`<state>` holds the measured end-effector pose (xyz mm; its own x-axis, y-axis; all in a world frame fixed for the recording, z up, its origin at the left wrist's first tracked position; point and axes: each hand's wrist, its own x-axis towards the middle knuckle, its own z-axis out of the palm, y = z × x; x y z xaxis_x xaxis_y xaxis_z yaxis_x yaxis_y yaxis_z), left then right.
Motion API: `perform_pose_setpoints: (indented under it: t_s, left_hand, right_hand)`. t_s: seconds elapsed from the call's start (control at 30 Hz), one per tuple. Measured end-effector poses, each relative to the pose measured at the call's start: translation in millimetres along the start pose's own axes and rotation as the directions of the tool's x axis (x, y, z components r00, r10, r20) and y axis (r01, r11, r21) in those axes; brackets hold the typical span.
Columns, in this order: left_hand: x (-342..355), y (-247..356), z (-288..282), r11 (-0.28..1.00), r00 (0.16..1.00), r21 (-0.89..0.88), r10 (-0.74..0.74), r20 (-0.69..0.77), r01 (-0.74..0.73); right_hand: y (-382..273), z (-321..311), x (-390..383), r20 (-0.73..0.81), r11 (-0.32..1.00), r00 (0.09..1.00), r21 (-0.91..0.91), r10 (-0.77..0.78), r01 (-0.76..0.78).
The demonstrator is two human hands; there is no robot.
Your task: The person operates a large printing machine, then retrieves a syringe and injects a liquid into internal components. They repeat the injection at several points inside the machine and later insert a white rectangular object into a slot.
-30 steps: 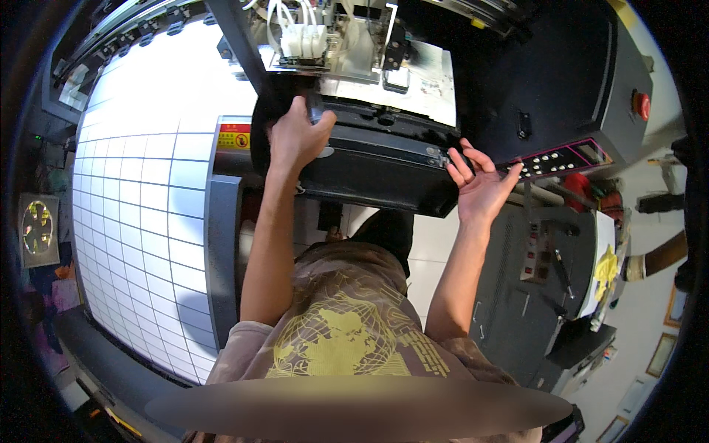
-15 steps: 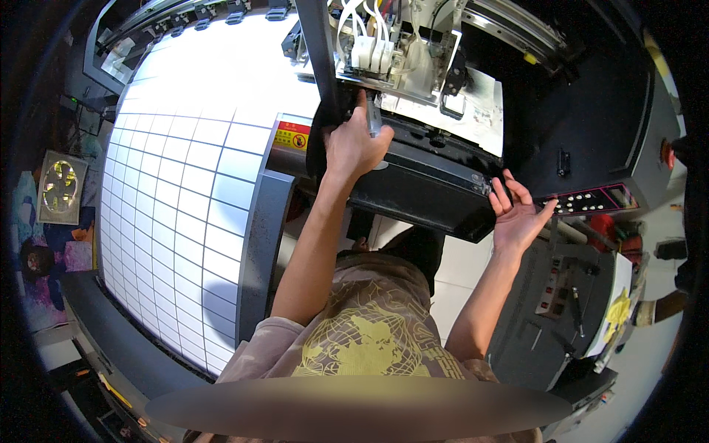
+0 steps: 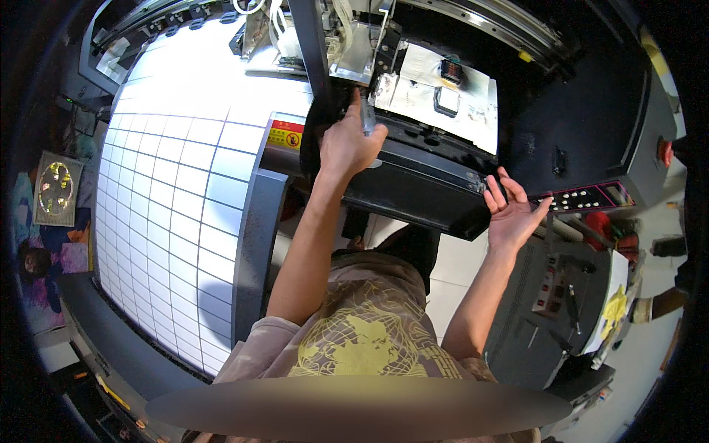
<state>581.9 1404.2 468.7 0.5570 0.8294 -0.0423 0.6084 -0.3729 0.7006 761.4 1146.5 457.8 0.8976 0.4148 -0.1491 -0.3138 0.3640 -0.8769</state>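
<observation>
A clear, syringe-like plastic tube (image 3: pixel 367 119) is in my left hand (image 3: pixel 348 148), its index finger stretched along it and the thumb against its near end. That hand is at the left end of a large printer's black front ledge (image 3: pixel 421 193), just in front of the print carriage (image 3: pixel 353 55). My right hand (image 3: pixel 512 218) is palm up with its fingers apart beside the ledge's right end. Its thumb tip touches or nearly touches the button panel (image 3: pixel 580 199). Under the carriage's rail, two small capping pads, one black (image 3: pixel 451 71) and one white (image 3: pixel 446 101), sit on a stained white sheet (image 3: pixel 484 111).
A white gridded print bed (image 3: pixel 159 177) fills the left side, with a dark upright post (image 3: pixel 307 44) near the carriage. A red stop knob (image 3: pixel 665 153) juts out at the right. Below the panel stands a dark grey machine (image 3: pixel 528 325) with a pen-like tool (image 3: pixel 573 306) on it.
The carriage with its white tubes has slid left past the post, uncovering the black pad and more of the stained sheet. Both hands keep nearly the same pose.
</observation>
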Motion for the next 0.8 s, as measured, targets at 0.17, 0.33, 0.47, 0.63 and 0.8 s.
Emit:
perform_pose_setpoints:
  t_s: [0.17,0.33,0.47,0.63,0.8]
  left_hand:
    - [-0.7,0.4,0.9,1.0,0.999,-0.002,0.022,-0.028,-0.022]
    - [1.9,-2.9,2.5,1.0,1.0,0.023,0.009,0.005,-0.009]
    - [2.0,-5.3,6.0,1.0,0.999,-0.002,0.017,-0.041,-0.017]
    - [3.1,-7.2,8.1,0.999,0.998,-0.02,0.044,-0.046,-0.045]
    - [3.3,-8.9,9.6,0.997,0.994,0.045,0.072,-0.079,-0.068]
  right_hand:
    - [-0.1,-0.1,0.3,0.011,1.0,1.0,-0.006,-0.001,0.001]
    - [0.2,-1.2,0.8,0.022,1.0,1.0,-0.025,-0.013,0.013]
    - [0.4,-0.9,1.0,0.015,1.0,1.0,-0.015,-0.005,0.005]
    - [0.7,-0.6,0.6,0.014,1.0,1.0,-0.018,-0.016,0.017]
    - [2.4,-2.9,1.8,0.014,1.0,1.0,0.009,0.002,-0.002]
